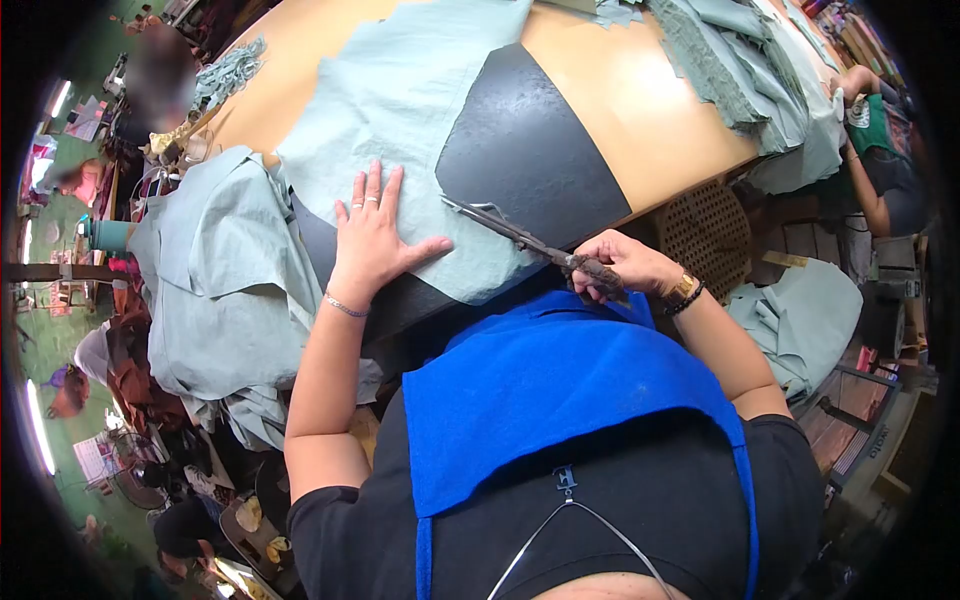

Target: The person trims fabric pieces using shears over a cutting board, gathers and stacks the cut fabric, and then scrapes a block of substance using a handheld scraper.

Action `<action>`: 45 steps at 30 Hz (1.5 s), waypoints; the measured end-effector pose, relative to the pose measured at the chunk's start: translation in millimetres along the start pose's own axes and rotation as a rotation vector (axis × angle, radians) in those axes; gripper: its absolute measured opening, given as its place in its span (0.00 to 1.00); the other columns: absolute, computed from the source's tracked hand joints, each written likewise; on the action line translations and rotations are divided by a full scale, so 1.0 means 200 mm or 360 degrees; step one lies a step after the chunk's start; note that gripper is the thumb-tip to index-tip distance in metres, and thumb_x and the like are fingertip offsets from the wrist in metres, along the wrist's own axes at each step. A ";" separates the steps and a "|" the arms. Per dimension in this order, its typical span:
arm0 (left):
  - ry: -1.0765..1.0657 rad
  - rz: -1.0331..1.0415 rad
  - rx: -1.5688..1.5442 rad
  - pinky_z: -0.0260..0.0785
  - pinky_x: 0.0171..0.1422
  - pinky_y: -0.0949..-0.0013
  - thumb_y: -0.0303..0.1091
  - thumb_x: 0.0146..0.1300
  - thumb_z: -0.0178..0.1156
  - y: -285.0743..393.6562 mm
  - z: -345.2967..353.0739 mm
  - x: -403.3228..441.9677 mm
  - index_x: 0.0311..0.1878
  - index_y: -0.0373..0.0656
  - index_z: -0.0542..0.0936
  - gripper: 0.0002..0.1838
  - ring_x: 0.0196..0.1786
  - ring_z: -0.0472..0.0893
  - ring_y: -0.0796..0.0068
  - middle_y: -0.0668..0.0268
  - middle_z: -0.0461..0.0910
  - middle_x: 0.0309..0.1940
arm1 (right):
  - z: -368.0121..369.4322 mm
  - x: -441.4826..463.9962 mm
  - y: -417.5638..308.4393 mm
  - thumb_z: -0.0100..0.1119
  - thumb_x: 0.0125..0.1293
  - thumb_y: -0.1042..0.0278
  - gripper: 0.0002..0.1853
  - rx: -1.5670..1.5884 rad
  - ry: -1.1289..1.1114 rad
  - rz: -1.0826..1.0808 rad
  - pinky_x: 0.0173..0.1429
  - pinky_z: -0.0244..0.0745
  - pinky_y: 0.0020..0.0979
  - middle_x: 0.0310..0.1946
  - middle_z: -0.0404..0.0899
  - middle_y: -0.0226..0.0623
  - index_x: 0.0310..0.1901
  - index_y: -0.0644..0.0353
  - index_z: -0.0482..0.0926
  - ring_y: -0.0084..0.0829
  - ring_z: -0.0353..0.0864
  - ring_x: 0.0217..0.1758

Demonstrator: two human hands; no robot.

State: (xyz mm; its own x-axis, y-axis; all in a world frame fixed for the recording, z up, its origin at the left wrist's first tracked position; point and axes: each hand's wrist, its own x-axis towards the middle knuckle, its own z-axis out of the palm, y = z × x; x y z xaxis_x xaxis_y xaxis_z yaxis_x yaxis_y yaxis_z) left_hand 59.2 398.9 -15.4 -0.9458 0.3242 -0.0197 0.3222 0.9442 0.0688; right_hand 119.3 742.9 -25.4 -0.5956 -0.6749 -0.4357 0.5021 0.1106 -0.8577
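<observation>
A pale green sheet of leather or cloth [400, 110] lies over a dark grey board [535, 125] on the table. Flat on this sheet rests my left hand [377, 235], its fingers spread and the thumb pointing right. My right hand [618, 268] is closed round the wrapped handles of a pair of scissors [520, 235]. The blades point up and left, with their tips at the sheet's right edge, to the right of my left thumb. I cannot tell how far apart the blades are.
More pale green material [220, 270] hangs in a heap at the left. Layered pieces [740, 75] lie on the tan table [640, 110] at the far right. A woven-seat stool [705, 235] stands beside the table's edge. Another person [885, 150] is at the right, near green material.
</observation>
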 end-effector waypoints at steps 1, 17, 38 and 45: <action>-0.0013 -0.0016 -0.0030 0.42 0.71 0.29 0.79 0.40 0.60 0.00 0.01 -0.01 0.76 0.49 0.53 0.64 0.78 0.46 0.49 0.54 0.46 0.77 | -0.01 -0.01 0.01 0.63 0.64 0.57 0.15 0.0007 -0.0001 0.0009 0.29 0.75 0.21 0.27 0.80 0.30 0.33 0.62 0.80 0.18 0.78 0.25; 0.0042 0.0109 -0.0067 0.40 0.69 0.26 0.79 0.39 0.61 0.01 0.05 -0.04 0.76 0.47 0.54 0.65 0.78 0.45 0.49 0.54 0.46 0.77 | -0.01 -0.08 -0.02 0.65 0.62 0.60 0.13 0.0098 -0.0052 0.0102 0.28 0.75 0.21 0.25 0.80 0.32 0.31 0.62 0.80 0.19 0.78 0.23; 0.0059 -0.0182 -0.0074 0.39 0.70 0.26 0.79 0.42 0.60 0.19 0.05 -0.12 0.76 0.46 0.52 0.64 0.78 0.44 0.46 0.49 0.45 0.77 | 0.05 -0.01 0.04 0.64 0.64 0.57 0.15 0.0039 0.0049 0.0014 0.30 0.75 0.21 0.27 0.80 0.29 0.34 0.63 0.81 0.17 0.77 0.26; 0.0098 -0.0262 -0.0115 0.38 0.69 0.25 0.79 0.42 0.59 0.23 0.06 -0.13 0.75 0.44 0.52 0.64 0.78 0.44 0.45 0.46 0.44 0.76 | 0.05 -0.05 0.07 0.64 0.64 0.58 0.14 0.0109 0.0037 -0.0042 0.30 0.75 0.21 0.27 0.79 0.29 0.34 0.63 0.80 0.17 0.77 0.26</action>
State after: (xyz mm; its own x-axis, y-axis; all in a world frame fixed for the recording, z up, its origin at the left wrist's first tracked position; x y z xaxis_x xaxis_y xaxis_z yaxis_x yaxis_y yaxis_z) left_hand 99.6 433.7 -24.2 -0.9869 0.1595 0.0240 0.1613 0.9768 0.1410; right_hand 138.3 743.4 -29.7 -0.6234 -0.6595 -0.4201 0.5273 0.0421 -0.8486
